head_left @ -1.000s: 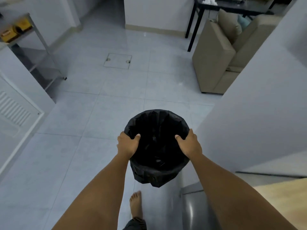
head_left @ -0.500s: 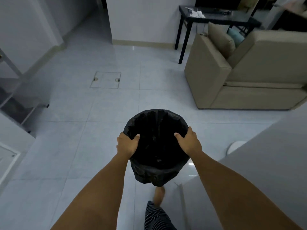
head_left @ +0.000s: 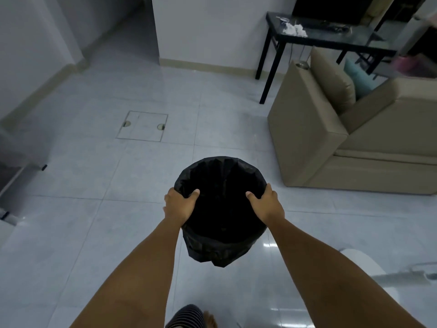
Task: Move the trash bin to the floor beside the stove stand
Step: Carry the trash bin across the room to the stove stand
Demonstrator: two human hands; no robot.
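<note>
A round trash bin [head_left: 222,204] lined with a black plastic bag hangs in the air in front of me, above the tiled floor. My left hand [head_left: 179,204] grips its rim on the left side, thumb inside the opening. My right hand [head_left: 267,205] grips the rim on the right side the same way. The inside of the bin is too dark to see into. A metal stand's legs [head_left: 23,166] show at the far left edge, mostly cut off.
A beige sofa [head_left: 350,143] stands at the right, a black table [head_left: 331,39] behind it. A square floor hatch [head_left: 142,126] lies ahead on the pale tiles. A white rounded object [head_left: 361,261] sits low right. A wall corner [head_left: 201,29] is straight ahead.
The view has swung right and forward while both hands keep holding the bin. The grey wall at the right has left the view, and the metal stand has slid to the left edge.
</note>
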